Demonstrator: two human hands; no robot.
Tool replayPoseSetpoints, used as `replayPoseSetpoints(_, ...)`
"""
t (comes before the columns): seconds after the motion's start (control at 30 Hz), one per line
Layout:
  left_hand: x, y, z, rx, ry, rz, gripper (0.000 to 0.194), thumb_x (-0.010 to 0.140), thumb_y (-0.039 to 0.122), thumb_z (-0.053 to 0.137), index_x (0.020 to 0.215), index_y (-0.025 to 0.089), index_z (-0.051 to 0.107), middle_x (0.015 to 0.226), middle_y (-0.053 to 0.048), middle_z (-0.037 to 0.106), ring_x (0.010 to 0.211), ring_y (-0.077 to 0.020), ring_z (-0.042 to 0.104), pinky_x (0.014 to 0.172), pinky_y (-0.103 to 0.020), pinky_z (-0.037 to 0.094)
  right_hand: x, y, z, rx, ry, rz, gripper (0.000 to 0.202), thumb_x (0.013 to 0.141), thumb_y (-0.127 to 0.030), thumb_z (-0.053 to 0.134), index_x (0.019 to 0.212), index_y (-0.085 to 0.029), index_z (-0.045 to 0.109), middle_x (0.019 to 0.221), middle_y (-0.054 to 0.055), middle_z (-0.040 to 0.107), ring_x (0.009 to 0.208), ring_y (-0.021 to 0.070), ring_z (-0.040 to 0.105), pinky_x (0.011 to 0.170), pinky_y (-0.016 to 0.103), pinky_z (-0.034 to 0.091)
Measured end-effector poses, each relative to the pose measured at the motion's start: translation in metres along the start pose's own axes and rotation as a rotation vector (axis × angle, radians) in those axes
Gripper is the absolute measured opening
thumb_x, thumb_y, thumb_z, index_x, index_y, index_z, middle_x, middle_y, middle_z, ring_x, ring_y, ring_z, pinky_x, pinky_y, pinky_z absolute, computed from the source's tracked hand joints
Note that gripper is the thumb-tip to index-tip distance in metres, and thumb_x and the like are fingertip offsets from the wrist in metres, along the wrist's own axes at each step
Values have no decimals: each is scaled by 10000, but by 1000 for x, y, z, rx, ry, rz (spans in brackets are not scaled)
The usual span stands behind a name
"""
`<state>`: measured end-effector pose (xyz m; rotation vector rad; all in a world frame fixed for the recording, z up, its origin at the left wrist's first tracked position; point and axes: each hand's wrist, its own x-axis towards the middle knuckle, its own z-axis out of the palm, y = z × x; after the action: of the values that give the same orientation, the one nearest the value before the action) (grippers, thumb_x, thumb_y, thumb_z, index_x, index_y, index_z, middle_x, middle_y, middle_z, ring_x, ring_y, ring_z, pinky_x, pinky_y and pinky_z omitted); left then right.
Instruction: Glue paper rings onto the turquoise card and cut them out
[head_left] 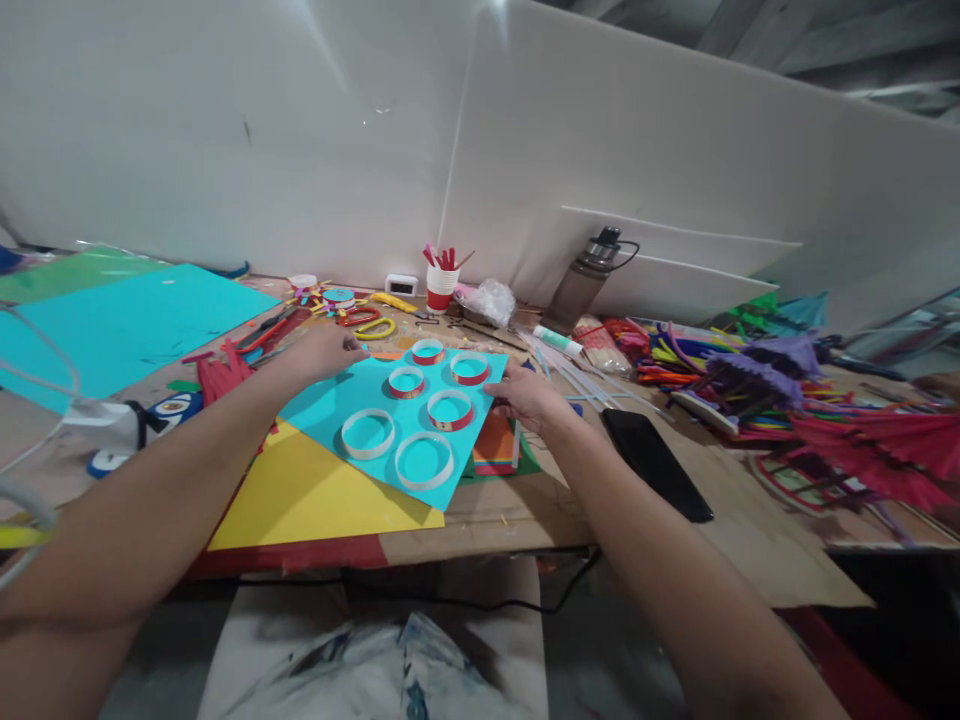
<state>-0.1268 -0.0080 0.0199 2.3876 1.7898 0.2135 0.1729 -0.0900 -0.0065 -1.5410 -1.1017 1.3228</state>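
Observation:
A bright blue paper sheet point(316, 408) lies tilted over a yellow sheet point(330, 500), its front corner toward me. Several shallow paper rings stand on it, among them a large white ring point(397, 470) near the front and a red-and-white ring point(469, 380) near the right corner. My left hand point(334, 352) is closed on the sheet's far left edge, fingertips bent over it. On the right edge, my right hand point(529, 396) pinches the sheet between thumb and fingers, beside the rings. A stack of coloured paper point(496, 445) shows partly under the sheet.
Behind stand a paper cup point(441, 288) of red sticks, a small white digital display point(401, 286) and a grey bottle point(583, 285). Yellow-handled scissors point(376, 328) lie beyond the sheet. A black phone point(656, 465) and pipe cleaners point(667, 350) are at right; another blue sheet point(142, 320) is at left.

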Motion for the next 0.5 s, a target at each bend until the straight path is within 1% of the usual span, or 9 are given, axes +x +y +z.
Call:
replayPoseSetpoints(0.13,-2,1,-2,-48,54,-26,350,851,461,548,895,191,767,915,-90,780,858,-255,710,666,-285,463,-9,2,2,70,29,-30,169,859,-20,556,889,-186,568,727,-17,707,530,81,598,436,155,479)
replayPoseSetpoints(0.23,-2,-2,-1,-99,91,-39,331,851,466,558,885,197,750,911,-93,781,848,-254,710,666,-292,473,-13,5,1,104,51,-39,173,853,-26,558,911,-187,578,745,-9,710,535,92,605,436,168,483)
replayPoseSetpoints(0.4,-5,-6,-4,-134,50,-83,362,843,517,563,784,193,713,801,-77,765,708,-214,684,588,-280,447,-17,8,-2,137,79,-48,181,840,-29,573,925,-187,592,722,-21,685,535,91,598,459,174,497)
replayPoseSetpoints(0.5,-9,-5,-9,-205,62,-98,337,837,475,570,746,174,690,789,-87,761,716,-213,686,594,-274,460,-22,10,-3,163,82,-54,177,838,-35,585,939,-180,597,734,-24,680,539,88,599,460,177,506)
